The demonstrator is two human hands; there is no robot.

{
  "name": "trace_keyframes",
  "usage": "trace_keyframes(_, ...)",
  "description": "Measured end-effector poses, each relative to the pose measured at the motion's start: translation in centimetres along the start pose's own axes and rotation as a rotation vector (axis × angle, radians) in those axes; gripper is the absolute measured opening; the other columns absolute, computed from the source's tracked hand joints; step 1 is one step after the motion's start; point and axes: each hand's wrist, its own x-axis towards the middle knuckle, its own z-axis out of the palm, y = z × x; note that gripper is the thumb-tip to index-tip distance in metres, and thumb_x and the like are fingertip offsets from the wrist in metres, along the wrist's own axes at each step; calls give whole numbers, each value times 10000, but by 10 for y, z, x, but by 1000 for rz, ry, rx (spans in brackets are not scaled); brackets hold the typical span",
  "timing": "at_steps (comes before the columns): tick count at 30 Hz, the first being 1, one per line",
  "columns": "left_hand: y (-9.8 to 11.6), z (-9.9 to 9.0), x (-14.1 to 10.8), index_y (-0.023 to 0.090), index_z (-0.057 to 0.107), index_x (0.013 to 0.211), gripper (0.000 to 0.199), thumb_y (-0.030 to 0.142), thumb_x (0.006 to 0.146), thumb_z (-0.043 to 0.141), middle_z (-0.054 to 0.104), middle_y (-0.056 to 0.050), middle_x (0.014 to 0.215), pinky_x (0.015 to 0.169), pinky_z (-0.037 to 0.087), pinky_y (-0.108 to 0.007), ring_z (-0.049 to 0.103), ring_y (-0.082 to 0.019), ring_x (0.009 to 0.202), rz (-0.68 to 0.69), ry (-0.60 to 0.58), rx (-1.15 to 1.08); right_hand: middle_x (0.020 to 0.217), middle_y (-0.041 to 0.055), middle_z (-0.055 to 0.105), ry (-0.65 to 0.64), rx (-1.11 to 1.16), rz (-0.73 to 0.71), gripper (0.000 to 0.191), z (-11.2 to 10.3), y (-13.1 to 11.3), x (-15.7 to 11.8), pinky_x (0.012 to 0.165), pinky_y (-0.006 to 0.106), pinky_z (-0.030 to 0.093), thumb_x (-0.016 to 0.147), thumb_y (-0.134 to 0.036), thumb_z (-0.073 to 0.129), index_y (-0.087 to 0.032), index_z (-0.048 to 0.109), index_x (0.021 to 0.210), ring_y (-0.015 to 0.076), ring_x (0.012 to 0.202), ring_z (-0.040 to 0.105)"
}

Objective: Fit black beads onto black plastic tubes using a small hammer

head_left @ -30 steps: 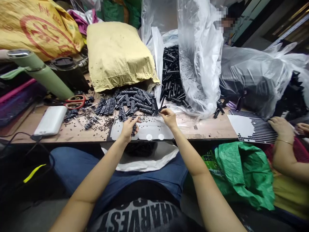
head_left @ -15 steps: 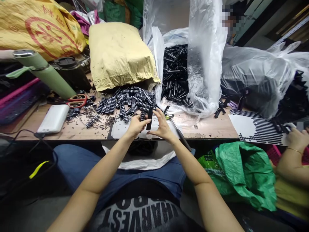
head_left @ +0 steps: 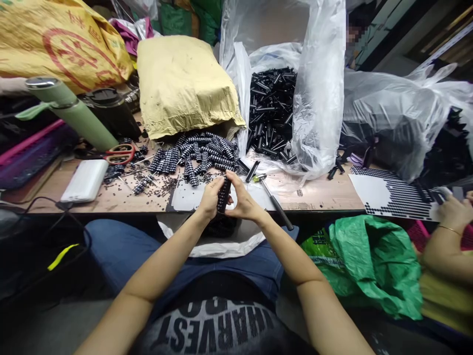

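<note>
Both hands pinching one black tube at frame centre.
I judged my left hand [head_left: 209, 198] and right hand [head_left: 242, 199] closed on the black tube [head_left: 223, 194], mid-fitting over the tabletop [head_left: 321, 197]; the next move called for a steady turn.

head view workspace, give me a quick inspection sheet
surface: wooden table, strewn with small black bits
job's things: black dotted piece held upright; pile of dotted pieces; white sheet
clutter: red scissors, white power bank, screwdriver, green bottle
hands: left hand and right hand both grip the piece
cables: black cable by the power bank
surroundings: clear bag of black tubes, tan sack, co-worker's hand
</note>
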Motion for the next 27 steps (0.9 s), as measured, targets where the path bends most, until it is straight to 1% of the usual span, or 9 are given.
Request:
trace_keyframes(4, -1, 4, -4, 153, 596, 1002, 469, 522, 726, 687, 547, 47, 556, 341, 413, -202, 557, -122, 373, -1, 15, 58, 1567, 160, 140, -49, -12, 63, 1084, 0, -2, -2, 1192, 498, 187, 663, -223, 758, -210, 73, 1502, 291, 1466, 119)
trace_keyframes(7, -3, 3, -4, 153, 596, 932, 454, 543, 716, 684, 551, 43, 555, 340, 423, -206, 540, -113, 356, -28, 37, 85, 1549, 167, 192, -56, 1, 128, 1104, 2, -1, -6, 1192, 501, 190, 638, -293, 793, -200, 110, 1500, 301, 1457, 150)
trace_keyframes(11, -5, 2, -4, 157, 587, 884, 430, 537, 707, 685, 557, 35, 532, 323, 418, -211, 536, -124, 347, -120, 58, 118, 1534, 155, 217, -41, 108, 205, 1119, 7, 5, -15, 1181, 463, 229, 609, -286, 799, -217, 125, 1499, 289, 1448, 179)
trace_keyframes(14, -9, 2, -4, 156, 587, 874, 420, 536, 718, 677, 547, 35, 509, 327, 423, -211, 538, -128, 349, -143, 58, 141, 1520, 149, 229, -23, 162, 246, 1093, 10, 8, -20, 1163, 443, 268, 608, -270, 786, -225, 143, 1491, 279, 1435, 214)
trace_keyframes(19, -15, 1, 0, 152, 573, 805, 415, 552, 741, 665, 548, 24, 552, 347, 423, -199, 535, -108, 358, -151, 80, 168, 1471, 163, 303, 0, 80, 272, 1089, 13, 5, -21, 1166, 453, 251, 583, -281, 798, -201, 178, 1475, 286, 1408, 261)
trace_keyframes(22, -19, -2, 3, 143, 581, 803, 414, 557, 801, 596, 570, -4, 611, 392, 455, -225, 537, -106, 386, -180, 56, 225, 1450, 174, 330, 13, 31, 280, 1084, 17, 6, -23, 1163, 456, 251, 581, -306, 801, -184, 189, 1467, 291, 1387, 295)
trace_keyframes(24, -24, -5, 3, 139, 618, 909, 397, 519, 867, 510, 603, -38, 706, 481, 508, -266, 584, -128, 489, -106, 18, 370, 1432, 171, 354, 37, -13, 299, 1063, 21, 11, -27, 1156, 462, 266, 583, -294, 790, -177, 205, 1463, 290, 1377, 308)
trace_keyframes(25, -27, -6, 3, 141, 631, 994, 377, 476, 886, 494, 618, -60, 786, 563, 536, -294, 616, -148, 587, -13, -3, 495, 1424, 172, 362, 54, -42, 316, 1055, 23, 13, -29, 1153, 469, 271, 582, -288, 786, -170, 214, 1461, 293, 1373, 310)
trace_keyframes(27, -38, -9, 2, 148, 606, 1177, 377, 362, 875, 537, 610, -104, 966, 764, 537, -351, 627, -197, 832, 244, -37, 822, 1418, 187, 365, 92, -104, 358, 1008, 28, 19, -35, 1149, 483, 275, 605, -267, 761, -145, 231, 1454, 297, 1369, 309)
